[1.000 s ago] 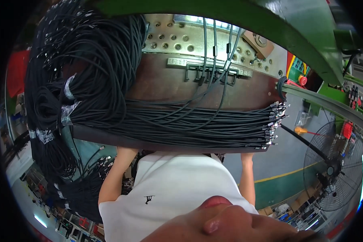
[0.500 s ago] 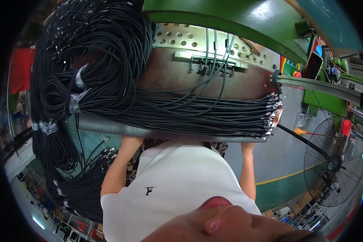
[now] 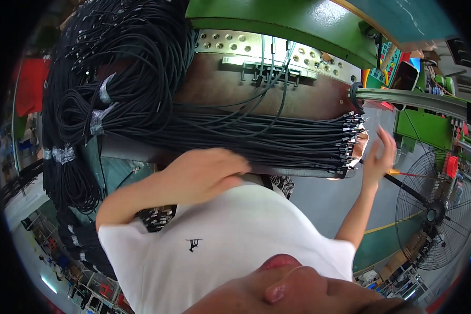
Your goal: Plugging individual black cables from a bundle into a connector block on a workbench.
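A row of black cables (image 3: pixel 277 144) lies across the front of the work surface, their metal plug ends bunched at the right. My left hand (image 3: pixel 217 170) is over the near edge of the row, fingers bent and smeared by motion; whether it touches a cable I cannot tell. Beyond the plug ends, my right hand (image 3: pixel 380 159) is raised in the air, fingers apart with nothing in them. Several cables run back from the row to a black holder (image 3: pixel 269 76) on a metal bar under the green machine (image 3: pixel 277 21).
Large coils of black cable (image 3: pixel 136 68) tied with clear wrap (image 3: pixel 100 118) fill the left side. A metal rail (image 3: pixel 418 97) juts out at the right, near a dark phone-like screen (image 3: pixel 404 76). A caged fan (image 3: pixel 434 209) stands at the lower right.
Both hands have come up from below the near edge. The left has swung right over the cables; the right has risen beside the plug ends. The cable row looks little changed.
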`<action>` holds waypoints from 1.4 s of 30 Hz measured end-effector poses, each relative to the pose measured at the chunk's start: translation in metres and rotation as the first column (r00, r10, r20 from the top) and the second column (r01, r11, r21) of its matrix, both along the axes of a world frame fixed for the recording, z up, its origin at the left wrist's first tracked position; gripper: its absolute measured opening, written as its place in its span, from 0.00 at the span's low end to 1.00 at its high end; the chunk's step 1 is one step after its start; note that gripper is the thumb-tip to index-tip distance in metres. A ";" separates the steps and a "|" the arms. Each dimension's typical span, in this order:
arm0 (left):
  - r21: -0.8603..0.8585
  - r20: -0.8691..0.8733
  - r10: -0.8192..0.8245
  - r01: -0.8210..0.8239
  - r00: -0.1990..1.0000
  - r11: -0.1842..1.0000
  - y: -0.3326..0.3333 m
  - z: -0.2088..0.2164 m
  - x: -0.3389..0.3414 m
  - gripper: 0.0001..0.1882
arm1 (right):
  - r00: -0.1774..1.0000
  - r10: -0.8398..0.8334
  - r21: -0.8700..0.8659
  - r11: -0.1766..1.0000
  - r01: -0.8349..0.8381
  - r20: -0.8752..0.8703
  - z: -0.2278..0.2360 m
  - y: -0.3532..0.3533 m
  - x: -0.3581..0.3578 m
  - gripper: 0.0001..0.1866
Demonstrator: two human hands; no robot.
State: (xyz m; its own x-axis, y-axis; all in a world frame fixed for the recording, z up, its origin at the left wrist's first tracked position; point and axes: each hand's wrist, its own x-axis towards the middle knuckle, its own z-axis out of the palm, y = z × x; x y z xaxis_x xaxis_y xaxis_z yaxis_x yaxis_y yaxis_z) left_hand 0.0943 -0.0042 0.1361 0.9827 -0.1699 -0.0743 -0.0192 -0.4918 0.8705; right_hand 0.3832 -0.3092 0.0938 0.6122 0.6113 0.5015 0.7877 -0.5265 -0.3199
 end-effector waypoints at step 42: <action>0.137 0.175 0.333 -0.358 0.926 0.924 0.004 -0.025 0.075 0.06 | 0.880 0.469 -0.125 0.880 -0.459 0.072 -0.013 0.166 0.010 0.15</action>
